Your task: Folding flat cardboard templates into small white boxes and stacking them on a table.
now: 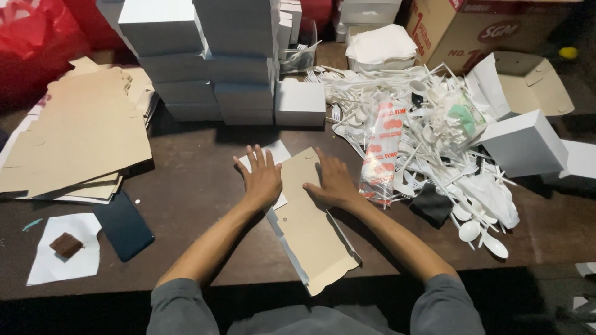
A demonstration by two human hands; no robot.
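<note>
A flat tan cardboard box blank (310, 229) lies on the dark brown table (192, 186) in front of me, white side partly showing at its top left. My left hand (261, 177) presses flat on its upper left part, fingers spread. My right hand (332, 180) lies flat on its upper right edge, fingers together. Neither hand grips anything.
A stack of flat tan blanks (81, 136) lies at left. Stacks of folded white boxes (211, 56) stand behind, one small white box (300, 102) beside them. A heap of white plastic spoons and forks (428, 130) covers the right. A dark phone (124, 226) and brown cake piece (66, 244) on paper sit front left.
</note>
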